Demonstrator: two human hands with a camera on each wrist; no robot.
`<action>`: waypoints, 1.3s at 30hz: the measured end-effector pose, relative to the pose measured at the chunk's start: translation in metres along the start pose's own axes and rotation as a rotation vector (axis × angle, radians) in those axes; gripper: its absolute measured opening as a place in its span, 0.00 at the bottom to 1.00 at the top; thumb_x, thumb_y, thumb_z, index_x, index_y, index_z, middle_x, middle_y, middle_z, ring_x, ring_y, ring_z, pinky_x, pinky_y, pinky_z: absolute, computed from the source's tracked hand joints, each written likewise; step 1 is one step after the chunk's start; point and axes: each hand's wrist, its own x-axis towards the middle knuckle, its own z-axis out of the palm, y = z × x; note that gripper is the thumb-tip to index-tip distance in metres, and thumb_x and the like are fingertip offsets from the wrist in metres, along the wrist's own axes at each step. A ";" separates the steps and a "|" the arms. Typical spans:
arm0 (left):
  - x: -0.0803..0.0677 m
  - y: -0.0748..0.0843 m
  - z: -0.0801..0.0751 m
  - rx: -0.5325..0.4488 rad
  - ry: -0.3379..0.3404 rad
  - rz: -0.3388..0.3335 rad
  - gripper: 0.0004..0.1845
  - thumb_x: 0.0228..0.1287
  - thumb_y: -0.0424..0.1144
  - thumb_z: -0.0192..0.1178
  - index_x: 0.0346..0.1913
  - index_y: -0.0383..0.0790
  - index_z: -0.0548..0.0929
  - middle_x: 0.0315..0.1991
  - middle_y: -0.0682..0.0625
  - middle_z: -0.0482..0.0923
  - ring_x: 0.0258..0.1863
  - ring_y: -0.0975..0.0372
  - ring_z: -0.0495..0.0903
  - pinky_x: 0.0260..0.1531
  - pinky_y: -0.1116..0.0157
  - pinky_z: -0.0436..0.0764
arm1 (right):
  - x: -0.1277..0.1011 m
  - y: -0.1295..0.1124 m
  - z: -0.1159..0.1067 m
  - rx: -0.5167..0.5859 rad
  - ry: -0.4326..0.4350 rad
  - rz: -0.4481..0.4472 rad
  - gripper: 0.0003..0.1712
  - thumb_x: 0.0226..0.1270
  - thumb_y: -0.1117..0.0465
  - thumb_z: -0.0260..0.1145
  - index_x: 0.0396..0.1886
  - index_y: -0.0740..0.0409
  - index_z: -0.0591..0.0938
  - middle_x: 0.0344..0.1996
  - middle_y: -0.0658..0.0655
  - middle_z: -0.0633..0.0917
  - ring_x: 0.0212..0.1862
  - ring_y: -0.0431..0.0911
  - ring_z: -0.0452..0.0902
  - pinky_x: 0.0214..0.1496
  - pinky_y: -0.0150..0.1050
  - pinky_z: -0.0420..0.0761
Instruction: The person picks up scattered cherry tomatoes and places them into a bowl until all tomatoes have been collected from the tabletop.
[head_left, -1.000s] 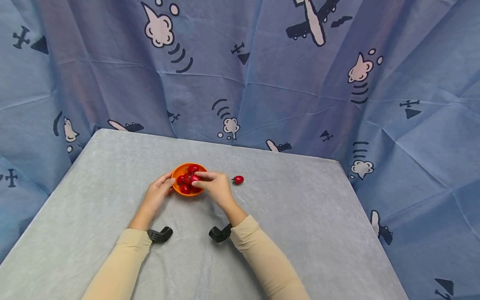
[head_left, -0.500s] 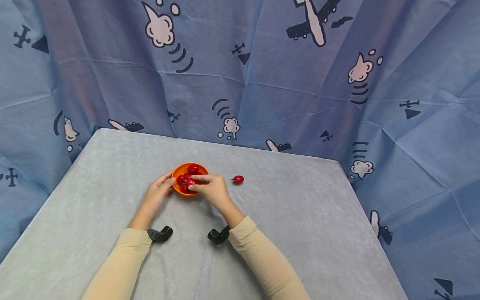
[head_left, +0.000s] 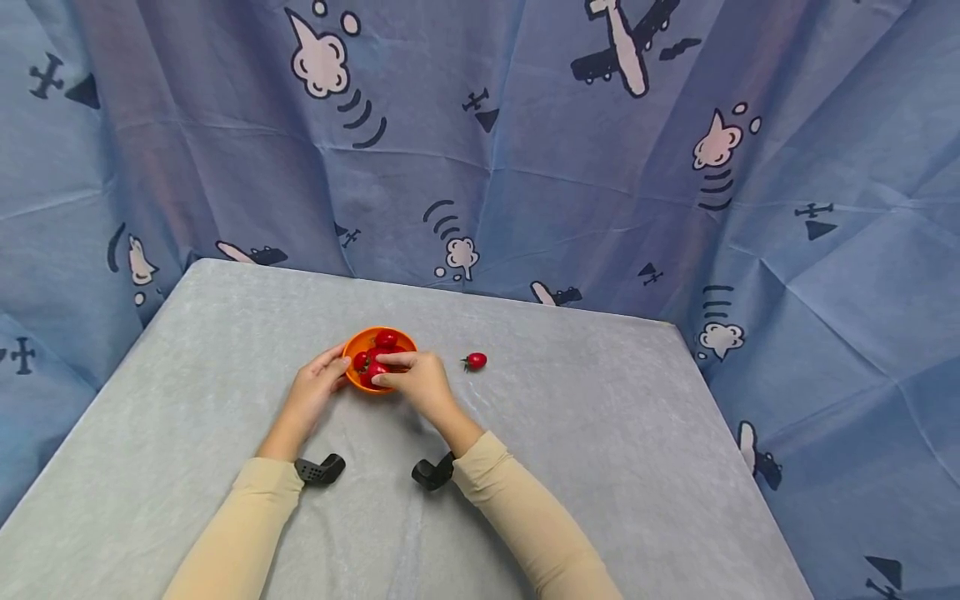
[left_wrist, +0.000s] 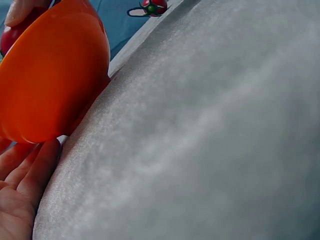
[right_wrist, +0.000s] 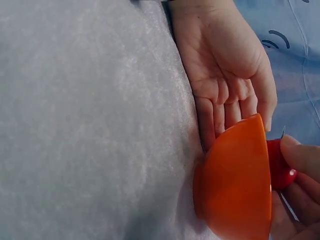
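Light is even and fairly bright in the head view, coming from above and slightly in front; no hard glare anywhere. Soft, short shadows sit under the forearms at the bottom centre of the frame and beside the orange bowl (head_left: pixel 378 360). The wide lens bends the backdrop (head_left: pixel 525 150) toward the upper corners, and a faint reddish cast tints the fabric at upper left and upper right. Focus there is sharp across the centre. Both wrist views are softer: the grey table cover (left_wrist: pixel 210 130) blurs toward the lower right, and the bowl's near wall is out of focus, with a smooth sheen.
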 end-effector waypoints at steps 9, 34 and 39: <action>-0.001 0.000 -0.001 -0.005 0.002 0.002 0.29 0.78 0.44 0.49 0.75 0.34 0.62 0.74 0.37 0.63 0.44 0.82 0.77 0.47 0.83 0.77 | -0.004 -0.001 0.005 -0.072 -0.002 -0.073 0.17 0.54 0.60 0.79 0.46 0.55 0.90 0.46 0.57 0.90 0.56 0.47 0.82 0.53 0.32 0.82; -0.001 0.000 0.000 -0.008 0.002 -0.005 0.28 0.78 0.43 0.49 0.75 0.34 0.63 0.73 0.38 0.64 0.45 0.82 0.77 0.47 0.82 0.77 | -0.004 0.001 0.004 -0.200 -0.060 -0.154 0.17 0.56 0.58 0.78 0.46 0.54 0.90 0.43 0.55 0.91 0.55 0.49 0.82 0.56 0.37 0.81; -0.001 0.000 0.002 -0.019 -0.005 0.000 0.28 0.78 0.42 0.49 0.74 0.33 0.63 0.73 0.38 0.65 0.44 0.83 0.77 0.47 0.82 0.77 | -0.003 0.003 0.005 -0.192 -0.077 -0.160 0.18 0.57 0.57 0.77 0.48 0.54 0.90 0.46 0.56 0.90 0.57 0.48 0.82 0.58 0.38 0.82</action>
